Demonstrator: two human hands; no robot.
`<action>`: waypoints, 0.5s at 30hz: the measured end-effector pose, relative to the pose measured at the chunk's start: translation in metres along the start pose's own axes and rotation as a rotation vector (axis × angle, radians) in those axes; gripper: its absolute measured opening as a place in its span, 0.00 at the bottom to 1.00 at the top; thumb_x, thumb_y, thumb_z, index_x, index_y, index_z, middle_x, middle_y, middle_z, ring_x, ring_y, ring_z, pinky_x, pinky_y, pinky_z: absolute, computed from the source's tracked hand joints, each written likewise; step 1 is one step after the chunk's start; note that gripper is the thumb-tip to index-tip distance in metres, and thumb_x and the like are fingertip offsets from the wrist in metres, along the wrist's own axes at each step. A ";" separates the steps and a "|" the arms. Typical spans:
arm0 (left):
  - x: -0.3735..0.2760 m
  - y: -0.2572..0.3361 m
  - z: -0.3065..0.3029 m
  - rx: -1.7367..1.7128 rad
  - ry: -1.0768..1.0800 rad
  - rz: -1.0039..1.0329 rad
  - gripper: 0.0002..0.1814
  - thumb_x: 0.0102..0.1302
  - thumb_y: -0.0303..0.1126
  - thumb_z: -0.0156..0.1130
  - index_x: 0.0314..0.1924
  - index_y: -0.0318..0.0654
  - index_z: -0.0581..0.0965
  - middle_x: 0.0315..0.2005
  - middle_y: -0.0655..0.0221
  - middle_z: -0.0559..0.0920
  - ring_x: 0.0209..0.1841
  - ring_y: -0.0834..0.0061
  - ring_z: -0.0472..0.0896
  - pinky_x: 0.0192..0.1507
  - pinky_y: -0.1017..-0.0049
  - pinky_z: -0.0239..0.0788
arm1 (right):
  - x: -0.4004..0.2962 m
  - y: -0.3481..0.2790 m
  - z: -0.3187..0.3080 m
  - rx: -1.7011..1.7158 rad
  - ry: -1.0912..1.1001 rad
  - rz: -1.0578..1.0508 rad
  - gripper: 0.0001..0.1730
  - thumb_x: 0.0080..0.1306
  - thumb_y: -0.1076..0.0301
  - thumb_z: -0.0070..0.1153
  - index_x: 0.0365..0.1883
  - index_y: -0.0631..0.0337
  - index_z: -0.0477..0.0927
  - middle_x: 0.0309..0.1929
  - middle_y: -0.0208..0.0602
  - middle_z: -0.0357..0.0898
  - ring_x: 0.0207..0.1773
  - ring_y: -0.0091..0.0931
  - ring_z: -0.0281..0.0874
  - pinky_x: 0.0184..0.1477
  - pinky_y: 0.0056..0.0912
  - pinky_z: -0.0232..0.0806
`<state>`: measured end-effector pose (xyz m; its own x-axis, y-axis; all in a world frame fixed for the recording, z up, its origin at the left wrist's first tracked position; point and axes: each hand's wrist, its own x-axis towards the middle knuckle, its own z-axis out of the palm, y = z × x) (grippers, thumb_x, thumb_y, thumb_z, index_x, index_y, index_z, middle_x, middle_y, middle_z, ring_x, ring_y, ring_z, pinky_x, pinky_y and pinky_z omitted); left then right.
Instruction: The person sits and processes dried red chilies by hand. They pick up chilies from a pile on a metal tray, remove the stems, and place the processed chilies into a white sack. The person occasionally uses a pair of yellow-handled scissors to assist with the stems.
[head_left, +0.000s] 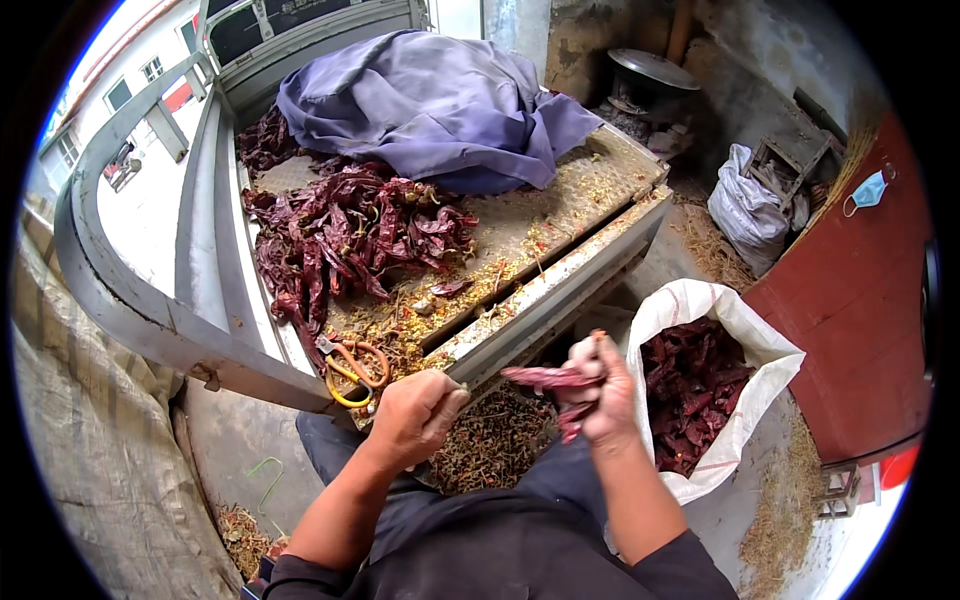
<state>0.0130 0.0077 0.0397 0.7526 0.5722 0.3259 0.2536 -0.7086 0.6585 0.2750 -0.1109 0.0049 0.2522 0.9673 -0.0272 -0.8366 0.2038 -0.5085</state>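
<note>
Dried red chilies (551, 379) are gripped in my right hand (604, 390), beside the open sack. My left hand (424, 412) is closed over the truck bed's near edge, with a small greenish bit, perhaps a stem, at its fingertips. Scissors with orange and yellow handles (358, 373) lie on the bed's corner, left of that hand. A heap of dried red chilies (352, 232) covers the bed's left part. The white woven sack (776, 360) holds many dark red chilies (690, 390). Between my legs is a pile of stems and scraps (487, 442).
A purple-grey cloth (420, 105) covers the back of the truck bed, whose metal side rail (135, 292) curves round the left. Yellow seeds (517, 255) litter the bed. A red panel (840, 300) stands at right, near a filled white sack (750, 214) and a lidded pot (652, 71).
</note>
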 end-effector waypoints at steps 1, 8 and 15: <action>-0.004 -0.012 0.000 0.073 -0.107 -0.037 0.11 0.71 0.37 0.69 0.42 0.38 0.79 0.30 0.57 0.81 0.34 0.54 0.83 0.36 0.57 0.74 | -0.006 -0.020 0.001 -0.172 0.097 -0.082 0.12 0.80 0.59 0.59 0.44 0.59 0.82 0.31 0.23 0.77 0.24 0.11 0.65 0.23 0.13 0.59; 0.059 -0.058 -0.003 0.435 0.106 -0.162 0.13 0.68 0.42 0.71 0.47 0.44 0.85 0.39 0.62 0.86 0.42 0.57 0.86 0.44 0.59 0.77 | -0.072 -0.145 -0.103 -1.462 0.650 -0.337 0.17 0.76 0.62 0.62 0.55 0.66 0.82 0.39 0.36 0.84 0.32 0.23 0.80 0.35 0.26 0.72; 0.121 -0.104 0.012 0.670 0.080 -0.251 0.11 0.71 0.43 0.68 0.43 0.45 0.88 0.40 0.65 0.82 0.47 0.59 0.84 0.48 0.59 0.75 | -0.098 -0.126 -0.129 -1.851 0.726 -0.237 0.27 0.69 0.65 0.62 0.65 0.69 0.79 0.59 0.53 0.82 0.47 0.38 0.89 0.55 0.39 0.78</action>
<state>0.0848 0.1450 0.0026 0.5820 0.7617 0.2848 0.7511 -0.6378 0.1708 0.4184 -0.2505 -0.0396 0.7725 0.6226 0.1249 0.5390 -0.5390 -0.6473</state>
